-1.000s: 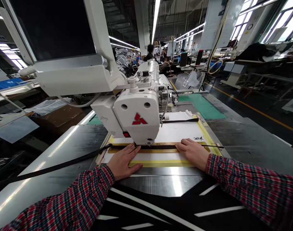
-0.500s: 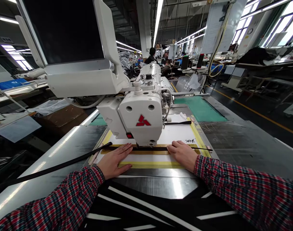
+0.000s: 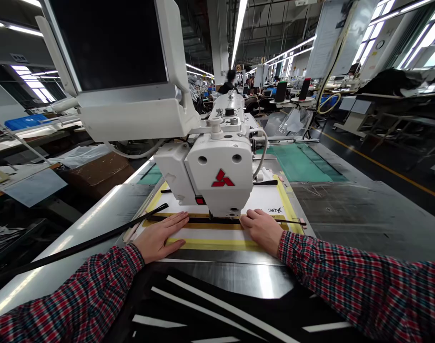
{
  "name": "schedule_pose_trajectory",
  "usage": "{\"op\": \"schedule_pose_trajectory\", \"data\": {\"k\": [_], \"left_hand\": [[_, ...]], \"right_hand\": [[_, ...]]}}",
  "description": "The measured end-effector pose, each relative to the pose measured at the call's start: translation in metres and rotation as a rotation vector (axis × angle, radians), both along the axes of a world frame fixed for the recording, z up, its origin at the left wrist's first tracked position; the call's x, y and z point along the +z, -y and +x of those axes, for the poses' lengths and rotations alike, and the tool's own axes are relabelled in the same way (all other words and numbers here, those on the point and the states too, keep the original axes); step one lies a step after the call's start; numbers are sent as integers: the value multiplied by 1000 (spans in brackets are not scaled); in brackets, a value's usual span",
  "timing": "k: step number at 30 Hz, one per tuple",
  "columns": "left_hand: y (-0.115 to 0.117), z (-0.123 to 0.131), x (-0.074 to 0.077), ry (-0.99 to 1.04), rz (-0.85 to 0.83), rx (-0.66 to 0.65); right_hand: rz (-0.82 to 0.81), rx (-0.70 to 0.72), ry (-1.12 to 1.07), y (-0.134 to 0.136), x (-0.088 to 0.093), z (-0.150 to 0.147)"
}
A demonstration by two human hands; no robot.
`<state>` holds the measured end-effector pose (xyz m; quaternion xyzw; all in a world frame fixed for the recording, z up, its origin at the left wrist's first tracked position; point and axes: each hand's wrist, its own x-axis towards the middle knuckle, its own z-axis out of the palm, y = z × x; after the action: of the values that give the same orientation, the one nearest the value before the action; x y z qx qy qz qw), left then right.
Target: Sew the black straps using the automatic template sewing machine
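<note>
Your left hand (image 3: 160, 237) pressing flat, open, on template (image 3: 217, 233); right hand (image 3: 260, 232) open too, pinning strap (image 3: 224, 220) across template under sewing head (image 3: 220, 183). Hands staying put, only your view shifting.

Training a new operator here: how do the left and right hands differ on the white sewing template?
The left hand lies flat with its fingers spread, left of the white sewing head. The right hand sits right of the head, its fingers more bunched. Both rest on the white template beside the black strip, and both emerge from red plaid sleeves.
</note>
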<state>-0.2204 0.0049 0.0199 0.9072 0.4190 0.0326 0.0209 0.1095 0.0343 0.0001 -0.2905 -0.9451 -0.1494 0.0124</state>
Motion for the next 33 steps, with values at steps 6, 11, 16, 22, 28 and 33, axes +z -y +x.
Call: {"op": "schedule_pose_trajectory", "data": {"k": [6, 11, 16, 22, 28, 33], "left_hand": [[-1, -9, 1, 5, 5, 7], [3, -5, 3, -59, 38, 12], [31, 56, 8, 6, 39, 14], [26, 177, -2, 154, -37, -44], [3, 194, -16, 146, 3, -25], [3, 195, -11, 158, -21, -27]], "right_hand": [[-21, -8, -54, 0, 2, -7], [-428, -180, -275, -23, 18, 24], [-439, -313, -329, -30, 24, 63], [-121, -146, -109, -7, 9, 63], [45, -55, -41, 4, -5, 80], [-1, -50, -45, 4, -4, 89]]}}
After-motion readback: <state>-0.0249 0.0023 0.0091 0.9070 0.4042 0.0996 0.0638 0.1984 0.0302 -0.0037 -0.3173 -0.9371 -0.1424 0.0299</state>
